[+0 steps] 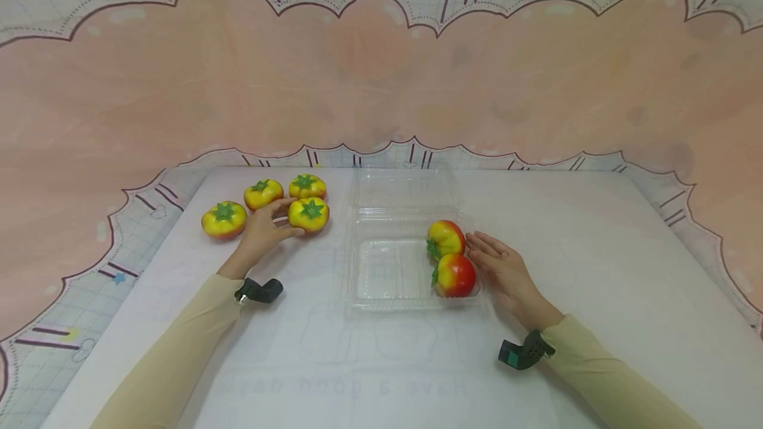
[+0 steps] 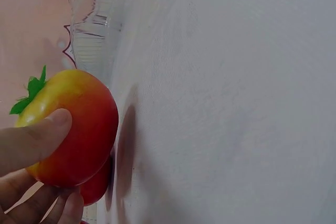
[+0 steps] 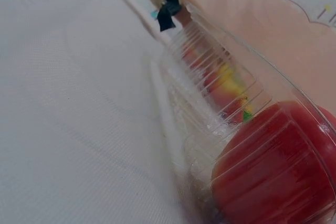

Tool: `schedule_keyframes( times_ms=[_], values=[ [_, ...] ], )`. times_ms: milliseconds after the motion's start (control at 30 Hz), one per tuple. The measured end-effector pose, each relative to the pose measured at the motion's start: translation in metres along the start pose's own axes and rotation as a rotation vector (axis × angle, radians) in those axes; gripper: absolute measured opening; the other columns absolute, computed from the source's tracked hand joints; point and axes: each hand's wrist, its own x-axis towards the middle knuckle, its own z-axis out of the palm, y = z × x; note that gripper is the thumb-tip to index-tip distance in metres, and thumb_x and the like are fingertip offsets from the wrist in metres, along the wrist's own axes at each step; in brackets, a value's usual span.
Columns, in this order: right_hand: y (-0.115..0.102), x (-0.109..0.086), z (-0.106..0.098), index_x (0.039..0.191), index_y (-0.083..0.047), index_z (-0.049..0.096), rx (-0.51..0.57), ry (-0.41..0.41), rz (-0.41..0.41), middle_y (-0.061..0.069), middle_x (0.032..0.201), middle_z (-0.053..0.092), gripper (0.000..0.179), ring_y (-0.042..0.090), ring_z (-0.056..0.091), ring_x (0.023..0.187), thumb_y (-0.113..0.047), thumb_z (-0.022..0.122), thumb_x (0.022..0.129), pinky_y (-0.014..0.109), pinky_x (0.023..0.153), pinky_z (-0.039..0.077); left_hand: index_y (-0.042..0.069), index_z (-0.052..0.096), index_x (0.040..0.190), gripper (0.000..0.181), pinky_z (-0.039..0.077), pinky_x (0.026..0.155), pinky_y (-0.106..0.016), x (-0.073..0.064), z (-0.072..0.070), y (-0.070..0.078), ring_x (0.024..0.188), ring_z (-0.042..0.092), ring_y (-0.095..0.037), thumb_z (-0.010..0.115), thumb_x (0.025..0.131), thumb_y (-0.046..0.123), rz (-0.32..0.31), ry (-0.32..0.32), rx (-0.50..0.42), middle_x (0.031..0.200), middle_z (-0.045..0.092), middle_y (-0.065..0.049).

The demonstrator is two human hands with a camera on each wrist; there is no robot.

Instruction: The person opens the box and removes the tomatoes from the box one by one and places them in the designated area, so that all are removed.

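Observation:
My left hand (image 1: 262, 229) pinches a yellow-and-red persimmon (image 1: 308, 215) with a green calyx, thumb on one side and fingers on the other. In the left wrist view the same persimmon (image 2: 86, 129) hangs just off the white table, its shadow beside it. Two more persimmons, an upper one (image 1: 447, 239) and a lower one (image 1: 456, 276), lie on their sides at the right end of a clear plastic box (image 1: 353, 263). My right hand (image 1: 507, 270) has its fingers extended, fingertips right at the box's right wall beside the upper fruit.
Three other persimmons stand around the left hand: one at far left (image 1: 223, 221), one behind the hand (image 1: 263, 194) and one behind the held fruit (image 1: 307, 185). The box's clear lid (image 1: 405, 189) lies folded open towards the back. A patterned cloth (image 1: 381, 85) rises behind the table.

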Motion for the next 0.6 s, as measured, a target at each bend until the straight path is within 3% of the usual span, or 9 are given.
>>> schedule_keyframes(
  times_ms=[167, 333, 600],
  values=[
    [0.0006, 0.0001, -0.0005, 0.149, -0.003, 0.021, 0.020, -0.003, -0.003, -0.015, 0.119, 0.060, 0.060, -0.008, 0.060, 0.098, -0.009, 0.049, 0.096, 0.010, 0.089, 0.048, 0.001, 0.037, 0.141, 0.067, 0.042, 0.104, -0.048, 0.0022, 0.0016, 0.0004, 0.129, 0.044, -0.040, 0.070, 0.084, 0.013, -0.016, -0.003, -0.011, 0.146, 0.037, -0.022],
    [0.0001, -0.0002, -0.0007, 0.149, -0.004, 0.021, 0.026, -0.005, -0.002, -0.012, 0.127, 0.058, 0.061, -0.008, 0.060, 0.098, -0.009, 0.050, 0.096, 0.010, 0.089, 0.048, 0.001, 0.037, 0.142, 0.067, 0.042, 0.104, -0.047, 0.0050, 0.0034, -0.0002, 0.128, 0.044, -0.040, 0.069, 0.085, 0.014, -0.028, -0.001, 0.005, 0.146, 0.038, -0.022],
    [0.0001, 0.0008, -0.0011, 0.148, -0.003, 0.021, 0.031, -0.005, -0.005, -0.015, 0.118, 0.061, 0.060, -0.008, 0.060, 0.098, -0.009, 0.051, 0.096, 0.010, 0.089, 0.048, 0.001, 0.035, 0.143, 0.066, 0.040, 0.106, -0.047, 0.0095, 0.0051, -0.0010, 0.130, 0.042, -0.039, 0.068, 0.086, 0.011, -0.053, -0.015, -0.009, 0.147, 0.037, -0.022]
  ],
)
